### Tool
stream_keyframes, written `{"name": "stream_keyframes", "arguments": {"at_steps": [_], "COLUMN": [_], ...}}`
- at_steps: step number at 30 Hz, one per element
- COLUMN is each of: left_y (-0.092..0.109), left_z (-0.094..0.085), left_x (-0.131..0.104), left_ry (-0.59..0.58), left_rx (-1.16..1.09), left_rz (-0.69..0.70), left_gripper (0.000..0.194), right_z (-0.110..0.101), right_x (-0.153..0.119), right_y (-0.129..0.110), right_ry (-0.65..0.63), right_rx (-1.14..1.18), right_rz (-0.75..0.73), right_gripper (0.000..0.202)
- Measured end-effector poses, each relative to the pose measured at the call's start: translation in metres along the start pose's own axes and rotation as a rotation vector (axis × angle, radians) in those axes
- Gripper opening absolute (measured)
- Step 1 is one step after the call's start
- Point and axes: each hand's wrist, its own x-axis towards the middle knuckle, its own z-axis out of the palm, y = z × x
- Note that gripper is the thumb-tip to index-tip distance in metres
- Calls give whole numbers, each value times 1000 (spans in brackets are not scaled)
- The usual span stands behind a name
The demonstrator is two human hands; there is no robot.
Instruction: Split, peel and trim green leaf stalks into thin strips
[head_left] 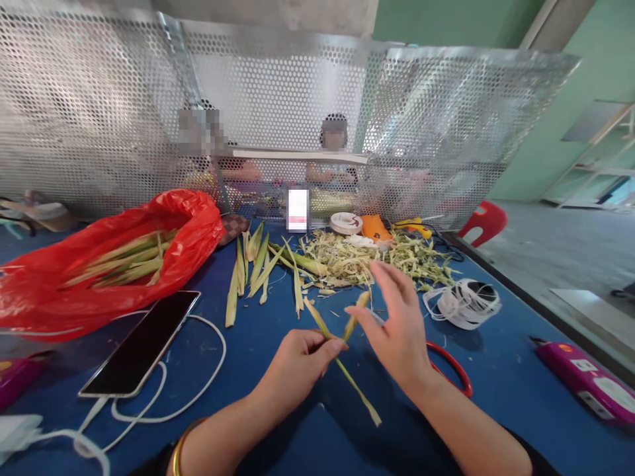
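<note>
My left hand (310,357) is closed in a pinch on dry, pale-green strips that look like corn husk (354,383). One strip hangs down toward me; other ends stick up past the fingers. My right hand (397,320) is held to the right of them with its fingers apart, its thumb near the upper tip of the husk. Under the right wrist lies a red loop-shaped handle (466,377), the rest of it hidden. Loose husk pieces (258,264) are laid out beyond my hands, beside a heap of shredded husk (342,258).
At left sit a red plastic bag (198,225) of husks and a phone (143,347) with a white cable. A spool of white string (471,304) and a purple device (585,380) are at right. Perforated metal panels (288,79) stand behind, with people beyond them.
</note>
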Motion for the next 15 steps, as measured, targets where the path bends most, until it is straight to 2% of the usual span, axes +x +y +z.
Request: {"name": "stream_keyframes", "arguments": {"at_steps": [2, 4, 5, 8, 15], "left_y": [-4, -6, -7, -4, 2], "left_z": [2, 3, 3, 3, 3], "left_x": [-1, -3, -4, -6, -10], "left_ry": [7, -12, -35, -110, -192], "left_rx": [69, 116, 124, 119, 188], "left_rz": [57, 118, 146, 201, 156], "left_gripper": [42, 35, 31, 27, 37], "right_z": [-2, 0, 2, 8, 10], "right_x": [-2, -6, -9, -13, -16], "right_y": [-7, -13, -16, -19, -24], "right_ry": [-188, -372, -413, -377, -309], "right_rx": [0, 91, 141, 248, 308], "right_rz": [-207, -223, -178, -37, 49], "right_gripper": [25, 5, 9, 19, 22]}}
